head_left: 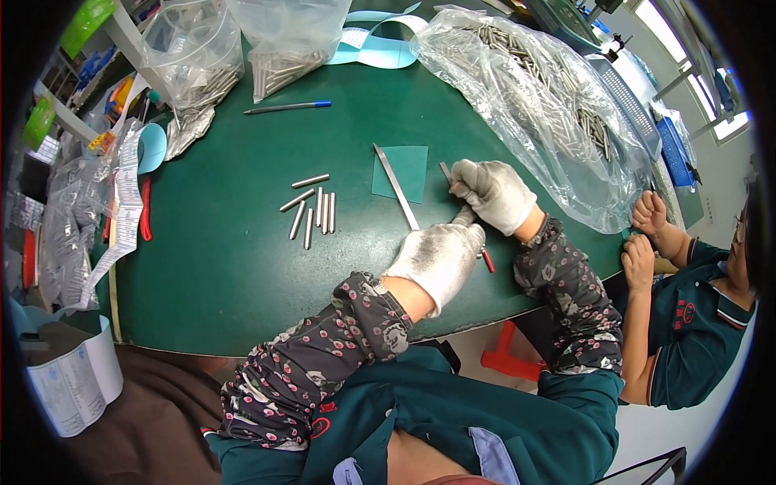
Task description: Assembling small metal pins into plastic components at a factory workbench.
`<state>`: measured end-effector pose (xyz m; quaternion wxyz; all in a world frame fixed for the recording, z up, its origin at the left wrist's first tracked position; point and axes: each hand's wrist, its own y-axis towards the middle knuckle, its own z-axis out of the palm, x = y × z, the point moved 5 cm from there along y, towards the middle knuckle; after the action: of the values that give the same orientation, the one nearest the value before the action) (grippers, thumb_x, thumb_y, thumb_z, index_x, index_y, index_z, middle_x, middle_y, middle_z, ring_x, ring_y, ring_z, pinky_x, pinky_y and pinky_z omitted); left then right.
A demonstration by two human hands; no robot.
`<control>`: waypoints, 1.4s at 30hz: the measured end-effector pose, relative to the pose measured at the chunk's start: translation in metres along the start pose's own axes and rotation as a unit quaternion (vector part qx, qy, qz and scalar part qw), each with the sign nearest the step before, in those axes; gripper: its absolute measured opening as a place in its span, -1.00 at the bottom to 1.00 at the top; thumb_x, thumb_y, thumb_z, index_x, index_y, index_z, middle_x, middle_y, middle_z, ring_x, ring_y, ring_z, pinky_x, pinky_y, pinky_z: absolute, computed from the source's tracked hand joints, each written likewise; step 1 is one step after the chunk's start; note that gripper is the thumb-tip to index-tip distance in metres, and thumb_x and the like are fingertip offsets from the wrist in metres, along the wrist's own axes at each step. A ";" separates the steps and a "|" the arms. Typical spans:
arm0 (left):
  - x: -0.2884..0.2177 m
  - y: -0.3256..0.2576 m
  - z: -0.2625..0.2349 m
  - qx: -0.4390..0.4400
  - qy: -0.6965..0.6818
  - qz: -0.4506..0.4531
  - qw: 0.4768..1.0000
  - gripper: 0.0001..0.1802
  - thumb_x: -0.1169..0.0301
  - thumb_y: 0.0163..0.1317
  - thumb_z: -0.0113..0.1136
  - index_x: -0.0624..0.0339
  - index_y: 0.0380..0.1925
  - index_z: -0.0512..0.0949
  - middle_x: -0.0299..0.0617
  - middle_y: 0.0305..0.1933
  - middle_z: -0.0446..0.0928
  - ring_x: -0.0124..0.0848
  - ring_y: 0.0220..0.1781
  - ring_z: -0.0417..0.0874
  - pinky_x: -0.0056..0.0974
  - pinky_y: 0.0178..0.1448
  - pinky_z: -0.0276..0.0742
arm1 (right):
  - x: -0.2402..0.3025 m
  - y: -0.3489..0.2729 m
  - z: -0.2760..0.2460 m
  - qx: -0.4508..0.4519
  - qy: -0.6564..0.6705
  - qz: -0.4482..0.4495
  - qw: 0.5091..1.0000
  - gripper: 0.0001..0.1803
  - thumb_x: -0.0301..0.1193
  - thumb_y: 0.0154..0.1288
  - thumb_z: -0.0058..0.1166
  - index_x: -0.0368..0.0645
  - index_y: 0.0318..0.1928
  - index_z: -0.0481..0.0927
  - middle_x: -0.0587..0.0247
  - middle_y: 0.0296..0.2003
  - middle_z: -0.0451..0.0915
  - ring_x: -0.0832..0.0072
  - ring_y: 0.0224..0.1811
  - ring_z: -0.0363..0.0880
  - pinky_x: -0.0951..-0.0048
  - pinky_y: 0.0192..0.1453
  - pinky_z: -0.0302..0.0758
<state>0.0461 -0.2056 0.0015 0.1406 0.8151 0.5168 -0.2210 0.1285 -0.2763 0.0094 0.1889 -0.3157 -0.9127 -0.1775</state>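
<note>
On my feed the right grip (495, 194), in a soiled white glove, is closed, fingers pinching a short metal piece (444, 170) whose end pokes out on its left side. The left grip (436, 259), also gloved, is curled just beside it; a long metal strip (396, 186) runs in under that glove, and a bit of red (488, 260) shows past it. I can't tell whether my left fingers have hold of either.

Seven metal pins (319, 208) lie loose on the green counter (218, 267), left of the strip and a thin green square (415, 170). I'd judge the work as partway at best: one piece is in hand, and far more pins fill the big clear bag (525, 97) and the smaller bag (283, 71). Whether those seven are finished or waiting, I can't say.
</note>
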 end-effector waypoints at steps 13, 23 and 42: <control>0.002 0.000 0.002 -0.012 0.006 0.012 1.000 -0.87 0.53 -0.05 -0.09 0.20 -0.44 0.41 -0.06 -0.13 0.44 -0.20 -0.35 0.57 -0.15 -0.37 0.49 | 0.000 0.006 -0.001 -0.004 -0.021 0.030 0.999 -0.87 -0.35 0.11 -0.07 -0.12 -0.40 0.37 0.18 -0.58 0.48 0.20 -0.46 0.47 0.31 -0.44 0.36; -0.001 -0.001 0.003 -0.008 -0.008 0.012 1.000 -0.87 0.52 -0.05 -0.08 0.20 -0.44 0.41 -0.07 -0.13 0.43 -0.19 -0.34 0.56 -0.15 -0.36 0.49 | -0.003 0.000 0.001 -0.015 -0.014 0.016 1.000 -0.91 -0.39 0.09 -0.07 -0.11 -0.41 0.37 0.20 -0.58 0.48 0.22 -0.48 0.48 0.30 -0.44 0.36; -0.002 0.000 0.004 -0.003 -0.012 0.020 1.000 -0.87 0.51 -0.03 -0.09 0.20 -0.42 0.40 -0.03 -0.07 0.40 -0.18 -0.34 0.56 -0.15 -0.35 0.49 | 0.003 0.002 -0.005 -0.023 -0.032 0.037 0.999 -0.88 -0.36 0.11 -0.07 -0.13 -0.43 0.36 0.20 -0.57 0.50 0.21 -0.46 0.49 0.32 -0.44 0.38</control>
<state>0.0449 -0.2090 -0.0005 0.1535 0.8223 0.4989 -0.2265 0.1293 -0.2753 0.0151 0.1589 -0.3592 -0.9016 -0.1811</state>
